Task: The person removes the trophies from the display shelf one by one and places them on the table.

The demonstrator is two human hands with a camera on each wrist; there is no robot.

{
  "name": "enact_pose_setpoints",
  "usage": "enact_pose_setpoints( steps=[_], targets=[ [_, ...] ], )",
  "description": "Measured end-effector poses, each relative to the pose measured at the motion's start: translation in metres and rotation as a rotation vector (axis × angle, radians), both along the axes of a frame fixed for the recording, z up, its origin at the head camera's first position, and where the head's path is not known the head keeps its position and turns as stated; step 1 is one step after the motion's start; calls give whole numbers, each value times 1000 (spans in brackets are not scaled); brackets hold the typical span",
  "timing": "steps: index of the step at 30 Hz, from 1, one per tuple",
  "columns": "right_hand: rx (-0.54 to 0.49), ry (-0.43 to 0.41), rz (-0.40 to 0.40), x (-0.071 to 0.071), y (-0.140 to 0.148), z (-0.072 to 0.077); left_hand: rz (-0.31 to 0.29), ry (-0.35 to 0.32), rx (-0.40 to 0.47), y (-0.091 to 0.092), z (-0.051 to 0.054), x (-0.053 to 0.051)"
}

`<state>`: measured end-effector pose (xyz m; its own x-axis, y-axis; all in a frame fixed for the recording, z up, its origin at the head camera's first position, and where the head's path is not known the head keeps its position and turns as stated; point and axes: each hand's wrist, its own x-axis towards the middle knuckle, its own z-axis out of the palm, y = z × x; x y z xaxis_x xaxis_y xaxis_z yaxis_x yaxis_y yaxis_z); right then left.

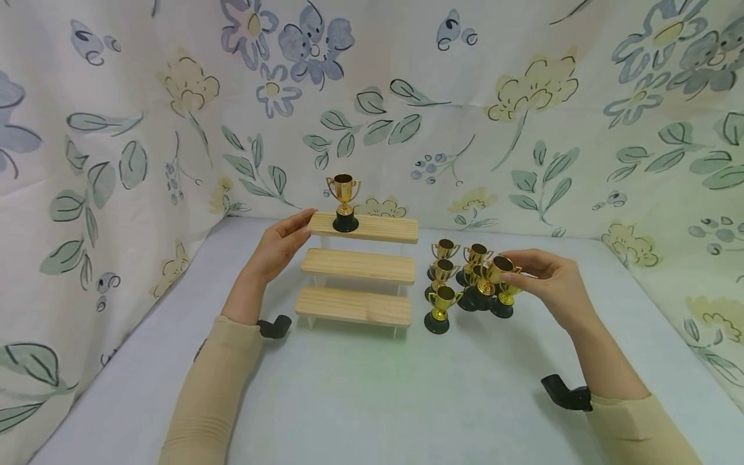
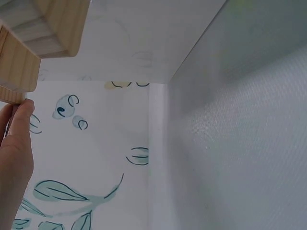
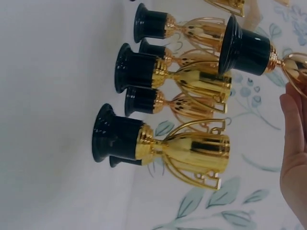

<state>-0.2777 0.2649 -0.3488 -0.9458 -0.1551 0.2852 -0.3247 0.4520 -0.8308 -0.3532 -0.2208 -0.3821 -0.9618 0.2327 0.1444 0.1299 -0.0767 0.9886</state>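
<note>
A three-tier display stand with pale wooden shelves [image 1: 383,227] stands on the white table. My left hand [image 1: 276,248] holds the left end of its top shelf; in the left wrist view, the fingers [image 2: 21,120] meet that board end. One gold trophy cup [image 1: 345,190] with a black base stands upright on the top shelf, left of its middle. On the right, my right hand [image 1: 543,278] pinches another gold trophy [image 3: 247,50] by its cup. That trophy is raised above several similar upright trophies [image 1: 440,309] grouped right of the stand.
Behind the table hangs a white curtain [image 1: 372,129] printed with flowers and leaves, which also runs along both sides. The middle shelf [image 1: 357,265] and bottom shelf [image 1: 349,306] step down toward the front. A black wrist mount [image 1: 566,394] sits at each sleeve.
</note>
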Motion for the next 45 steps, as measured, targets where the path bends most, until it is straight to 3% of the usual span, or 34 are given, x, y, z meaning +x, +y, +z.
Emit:
enact_pose_setpoints(
  steps=[13, 29, 45],
  targets=[
    [55, -103, 146, -5, 10, -25, -2, 7, -10, 1, -1, 0],
    [174, -179, 147, -7, 9, -36, 0, 8, -8, 0, -2, 0],
    [226, -193, 125, -8, 8, -45, 9, 6, -6, 0, -1, -1]
  ],
)
